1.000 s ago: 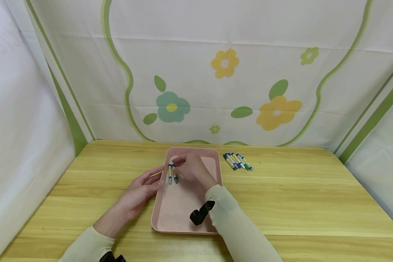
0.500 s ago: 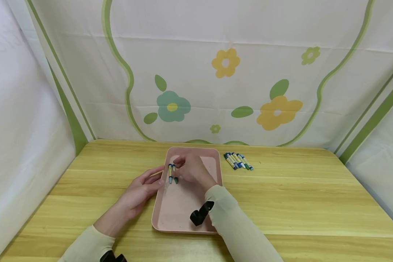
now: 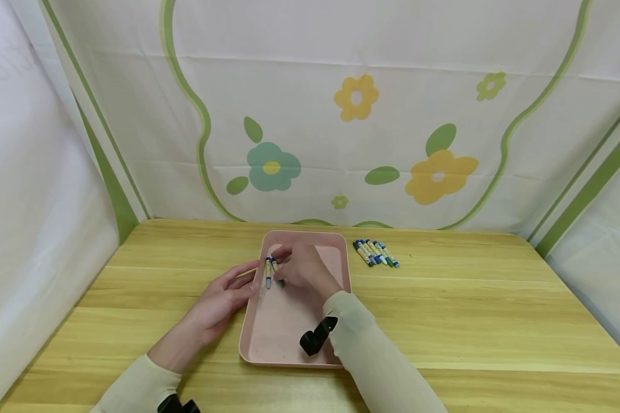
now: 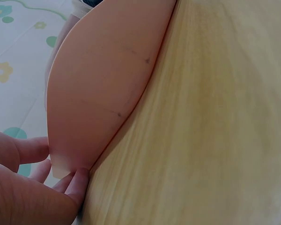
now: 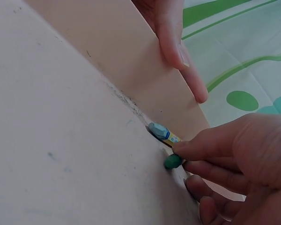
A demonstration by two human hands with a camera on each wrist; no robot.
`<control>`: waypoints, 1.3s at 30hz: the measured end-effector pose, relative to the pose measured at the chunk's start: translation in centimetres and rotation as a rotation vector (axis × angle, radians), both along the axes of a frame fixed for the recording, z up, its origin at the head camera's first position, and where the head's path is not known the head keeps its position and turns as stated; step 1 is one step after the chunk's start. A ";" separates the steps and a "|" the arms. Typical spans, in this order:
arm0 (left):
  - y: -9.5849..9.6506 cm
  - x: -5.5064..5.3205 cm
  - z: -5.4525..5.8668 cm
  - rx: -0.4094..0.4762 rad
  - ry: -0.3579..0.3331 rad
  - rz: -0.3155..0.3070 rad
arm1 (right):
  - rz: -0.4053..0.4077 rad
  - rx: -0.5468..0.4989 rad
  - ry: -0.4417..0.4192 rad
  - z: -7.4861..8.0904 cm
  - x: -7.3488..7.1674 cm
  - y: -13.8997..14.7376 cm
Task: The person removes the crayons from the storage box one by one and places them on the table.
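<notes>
My right hand (image 3: 302, 265) reaches into the pink tray (image 3: 279, 338) and pinches a green crayon (image 5: 173, 161) between thumb and finger. Most of that crayon is hidden by the fingers. Close beside it, along the tray's left wall, lies a light blue crayon (image 3: 268, 273) with a yellow wrapper. My left hand (image 3: 219, 301) rests against the outside of the left wall, and its fingertips touch the rim. In the left wrist view its fingers (image 4: 77, 187) press the outer side of the tray with little bend.
Several crayons (image 3: 376, 253) in yellow wrappers lie side by side on the wooden table (image 3: 470, 310), right of the tray. Behind the table hangs a white cloth (image 3: 310, 115) with printed flowers. Cloth also closes off both sides.
The right hand's fingers have shifted slightly around the green crayon, which has turned a little and is now more covered. The left hand and tray stay in place.
</notes>
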State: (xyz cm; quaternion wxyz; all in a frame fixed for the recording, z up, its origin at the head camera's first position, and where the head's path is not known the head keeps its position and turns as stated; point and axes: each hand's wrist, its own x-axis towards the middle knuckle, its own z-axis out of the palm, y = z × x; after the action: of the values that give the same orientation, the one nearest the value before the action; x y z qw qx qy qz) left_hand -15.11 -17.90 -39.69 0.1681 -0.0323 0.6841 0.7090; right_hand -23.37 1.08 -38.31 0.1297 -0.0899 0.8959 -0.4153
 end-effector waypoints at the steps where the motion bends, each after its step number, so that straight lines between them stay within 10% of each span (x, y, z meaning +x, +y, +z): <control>1: 0.0 0.0 0.0 0.000 0.002 -0.004 | -0.003 -0.001 -0.001 0.0 0.0 0.0; 39: 0.0 0.1 -0.2 0.003 0.016 -0.009 | -0.106 0.065 0.095 0.2 0.4 0.3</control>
State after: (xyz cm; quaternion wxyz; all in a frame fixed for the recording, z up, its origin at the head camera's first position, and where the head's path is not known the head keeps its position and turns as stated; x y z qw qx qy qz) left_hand -15.05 -17.88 -39.87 0.1657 -0.0235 0.6846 0.7094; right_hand -23.01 1.40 -38.14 0.0676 -0.0579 0.9175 -0.3876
